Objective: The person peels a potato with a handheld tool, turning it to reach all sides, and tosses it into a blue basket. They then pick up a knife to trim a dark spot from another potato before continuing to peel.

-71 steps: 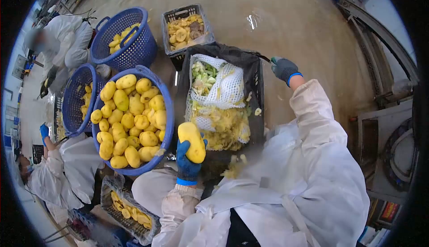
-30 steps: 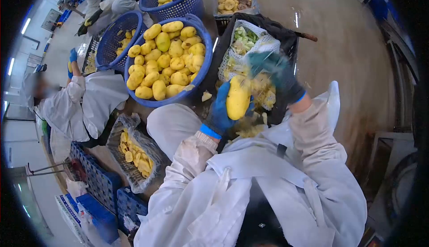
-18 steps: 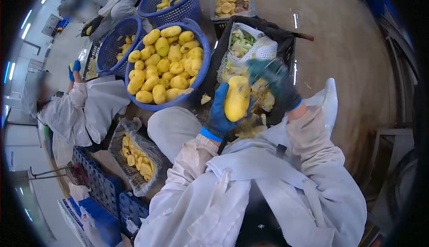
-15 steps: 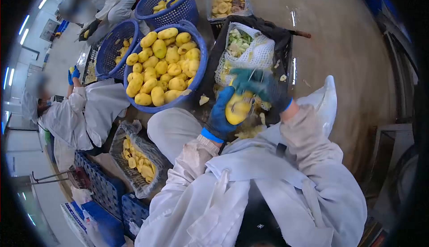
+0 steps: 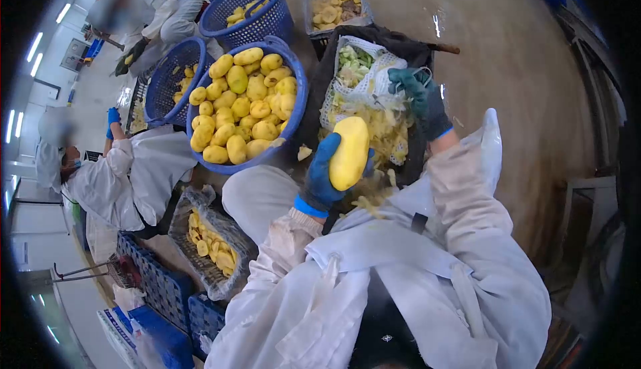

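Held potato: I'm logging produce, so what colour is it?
The potato in the left hand is yellow, best seen in the head view.

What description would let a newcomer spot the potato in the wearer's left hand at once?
Start at the fullest blue basket, heaped with yellow potatoes, left of centre. To its right, the blue-gloved left hand grips one oblong potato. Unlike the heaped ones, it is held up alone.

White apron, pale sleeves, left hand blue-gloved.
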### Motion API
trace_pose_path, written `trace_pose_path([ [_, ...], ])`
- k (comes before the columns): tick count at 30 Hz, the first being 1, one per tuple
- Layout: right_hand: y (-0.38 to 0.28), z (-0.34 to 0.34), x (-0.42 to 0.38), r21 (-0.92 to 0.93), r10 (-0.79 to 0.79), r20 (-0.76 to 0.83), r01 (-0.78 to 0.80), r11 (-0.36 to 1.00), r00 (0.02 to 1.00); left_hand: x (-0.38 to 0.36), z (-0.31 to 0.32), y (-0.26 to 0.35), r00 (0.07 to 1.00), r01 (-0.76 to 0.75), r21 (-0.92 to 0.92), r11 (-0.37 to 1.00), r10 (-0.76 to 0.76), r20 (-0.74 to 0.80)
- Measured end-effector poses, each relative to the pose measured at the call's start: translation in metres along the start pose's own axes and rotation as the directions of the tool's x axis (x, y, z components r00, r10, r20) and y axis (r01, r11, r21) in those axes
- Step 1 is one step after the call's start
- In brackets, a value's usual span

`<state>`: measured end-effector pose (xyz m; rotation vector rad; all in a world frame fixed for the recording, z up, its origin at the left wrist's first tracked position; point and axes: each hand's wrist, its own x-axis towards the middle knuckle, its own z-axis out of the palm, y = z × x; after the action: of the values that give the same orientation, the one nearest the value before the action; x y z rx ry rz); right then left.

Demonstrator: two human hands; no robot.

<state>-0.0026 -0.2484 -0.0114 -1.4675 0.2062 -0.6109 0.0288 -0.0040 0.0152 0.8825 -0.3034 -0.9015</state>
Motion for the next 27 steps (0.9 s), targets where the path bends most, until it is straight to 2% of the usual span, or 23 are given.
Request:
trace_pose_path([
  [1, 0.001, 0.003, -0.007, 0.006, -0.009, 0.046, 0.009, 1.000, 0.999, -0.004, 0.006, 0.002, 0.977, -0.210, 0.318, 0.925, 0.209, 0.035],
  [2, -0.009, 0.013, -0.018, 0.009, -0.009, 0.091, 0.009, 1.000, 0.996, -0.004, 0.007, -0.001, 0.976, -0.215, 0.318, 0.923, 0.216, 0.032],
  [3, -0.015, 0.027, -0.028, 0.055, -0.106, 0.267, 0.095, 0.994, 0.958, -0.004, 0.009, -0.004, 0.974, -0.220, 0.319, 0.922, 0.223, 0.028],
  [4, -0.015, 0.039, -0.035, 0.229, 0.043, 0.363, -0.134, 0.964, 0.931, 0.004, 0.005, -0.007, 0.999, -0.031, 0.012, 0.999, 0.031, -0.011],
  [5, 0.003, 0.028, -0.027, 0.069, -0.037, 0.242, 0.021, 0.997, 0.970, 0.007, 0.002, -0.008, 0.985, 0.164, -0.293, 0.942, -0.170, 0.006],
  [6, 0.030, 0.008, -0.015, -0.108, -0.134, 0.134, 0.149, 0.983, 0.982, 0.001, 0.004, -0.007, 0.997, -0.070, 0.087, 0.994, 0.072, -0.021],
  [7, 0.033, 0.000, -0.010, -0.103, -0.116, 0.066, 0.123, 0.987, 0.991, -0.004, 0.011, -0.004, 0.949, -0.300, 0.449, 0.842, 0.311, 0.050],
  [8, 0.035, -0.008, -0.005, -0.095, -0.097, -0.002, 0.097, 0.991, 0.995, -0.003, 0.010, -0.005, 0.919, -0.363, 0.580, 0.729, 0.382, 0.095],
  [10, -0.008, 0.013, -0.024, 0.175, -0.002, 0.046, -0.006, 0.985, 0.999, -0.001, 0.007, -0.006, 0.837, -0.437, 0.791, 0.428, 0.516, 0.183],
  [11, -0.012, 0.030, -0.037, 0.114, 0.010, 0.138, -0.026, 0.993, 0.990, 0.004, -0.007, -0.018, 0.821, -0.445, 0.809, 0.383, 0.535, 0.199],
  [12, -0.014, 0.047, -0.048, 0.129, -0.129, 0.231, 0.101, 0.986, 0.964, 0.011, -0.009, -0.020, 0.803, -0.457, 0.825, 0.333, 0.553, 0.222],
  [13, -0.002, 0.042, -0.043, -0.112, -0.299, 0.299, 0.344, 0.932, 0.906, 0.013, -0.007, -0.023, 0.939, -0.328, 0.526, 0.785, 0.332, 0.091],
  [14, 0.010, 0.034, -0.035, -0.114, -0.273, 0.245, 0.308, 0.945, 0.930, 0.015, 0.000, -0.020, 0.996, -0.078, 0.074, 0.994, 0.082, -0.048],
  [15, 0.020, 0.027, -0.027, -0.112, -0.247, 0.190, 0.271, 0.956, 0.950, 0.009, 0.006, -0.014, 0.987, -0.108, 0.365, 0.925, 0.144, -0.073],
  [16, 0.026, 0.015, -0.022, 0.164, 0.012, 0.040, -0.018, 0.986, 0.999, 0.006, 0.008, -0.011, 0.977, -0.135, 0.519, 0.844, 0.200, -0.073],
  [17, 0.012, 0.014, -0.021, 0.253, 0.158, -0.100, -0.128, 0.959, 0.982, 0.003, 0.010, -0.008, 0.964, -0.147, 0.658, 0.739, 0.256, -0.072],
  [19, -0.002, 0.030, -0.029, 0.266, -0.044, 0.104, 0.015, 0.964, 0.994, 0.004, 0.011, -0.005, 0.941, -0.202, 0.716, 0.668, 0.334, -0.047],
  [21, -0.020, 0.050, -0.048, 0.281, 0.080, 0.313, -0.173, 0.944, 0.946, 0.003, 0.013, -0.010, 0.937, -0.235, 0.707, 0.667, 0.349, -0.018],
  [22, -0.007, 0.040, -0.042, 0.109, -0.001, 0.225, -0.024, 0.994, 0.974, 0.004, 0.014, -0.010, 0.941, -0.247, 0.662, 0.708, 0.338, -0.011],
  [24, 0.022, 0.019, -0.022, -0.265, -0.213, 0.098, 0.232, 0.936, 0.972, 0.004, 0.016, -0.006, 0.974, -0.189, 0.418, 0.889, 0.222, -0.032],
  [25, 0.024, 0.011, -0.020, 0.233, 0.180, -0.097, -0.153, 0.960, 0.979, 0.003, 0.017, -0.004, 0.984, -0.156, 0.298, 0.942, 0.174, -0.036],
  [26, 0.015, 0.016, -0.020, 0.157, -0.003, -0.041, 0.010, 0.988, 0.999, 0.003, 0.015, -0.004, 0.985, -0.154, 0.274, 0.949, 0.168, -0.027],
  [27, 0.004, 0.026, -0.026, 0.086, -0.179, 0.028, 0.176, 0.981, 0.984, 0.002, 0.016, -0.005, 0.979, -0.187, 0.335, 0.923, 0.202, -0.009],
])
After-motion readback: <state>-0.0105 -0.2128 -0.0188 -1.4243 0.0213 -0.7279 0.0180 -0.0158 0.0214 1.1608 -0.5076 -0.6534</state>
